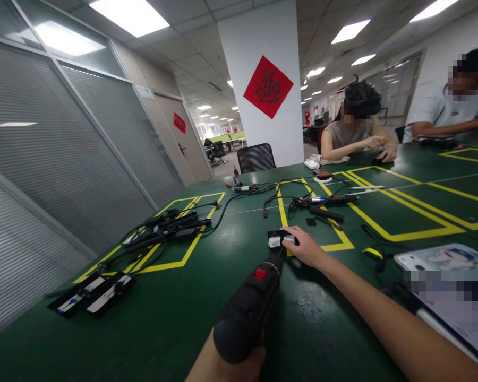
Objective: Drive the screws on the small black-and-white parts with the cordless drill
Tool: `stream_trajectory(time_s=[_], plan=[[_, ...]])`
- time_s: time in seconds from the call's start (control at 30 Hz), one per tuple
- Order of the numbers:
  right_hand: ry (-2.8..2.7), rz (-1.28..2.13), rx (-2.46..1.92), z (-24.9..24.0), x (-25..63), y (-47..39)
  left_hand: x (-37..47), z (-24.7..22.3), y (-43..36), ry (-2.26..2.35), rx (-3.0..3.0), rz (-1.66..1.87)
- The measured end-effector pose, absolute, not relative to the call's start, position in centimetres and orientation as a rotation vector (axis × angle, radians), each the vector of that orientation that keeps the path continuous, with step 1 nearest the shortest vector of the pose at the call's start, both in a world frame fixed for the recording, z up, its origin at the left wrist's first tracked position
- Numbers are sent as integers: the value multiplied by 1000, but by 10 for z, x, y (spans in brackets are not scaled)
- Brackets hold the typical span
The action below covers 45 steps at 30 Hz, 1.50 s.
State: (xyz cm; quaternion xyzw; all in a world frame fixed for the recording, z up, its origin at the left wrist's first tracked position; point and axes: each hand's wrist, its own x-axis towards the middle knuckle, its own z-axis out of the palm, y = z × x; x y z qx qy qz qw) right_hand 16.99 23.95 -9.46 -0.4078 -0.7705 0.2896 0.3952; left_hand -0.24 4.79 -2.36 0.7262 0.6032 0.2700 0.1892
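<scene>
From the bottom centre, my left hand (252, 361) is wrapped around the grip of a black cordless drill (249, 307) with a red switch on top. The drill points away from me, and its thin bit ends close to a small black-and-white part (275, 241). Whether the bit touches that part I cannot tell. Reaching in from the right, my right hand (300, 246) pinches the part's right end between thumb and fingers, down at the green table. The drill body covers most of my left fingers.
Left lie bundled black cables and devices (175, 228) and two black-and-white plates (103, 294). Beyond my right hand are a cabled pen-like tool (322, 200) and a black bar (326, 214). A tablet-like device (450, 260) sits right. Two people (354, 124) work across the table (207, 313).
</scene>
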Motion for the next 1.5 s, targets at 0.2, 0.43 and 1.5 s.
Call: stream_trajectory(time_s=[0.2, 0.43, 1.5], plan=[[-1937, 744, -1048, -92, 170, 239, -5, -28, 54, 1672, 1769, 922], [-1945, 735, -1044, -94, 170, 240, 0, -25, 52, 1643, 1565, 903], [-1961, 722, -1021, -96, 170, 241, -2, -28, 53, 1713, 2233, 848]])
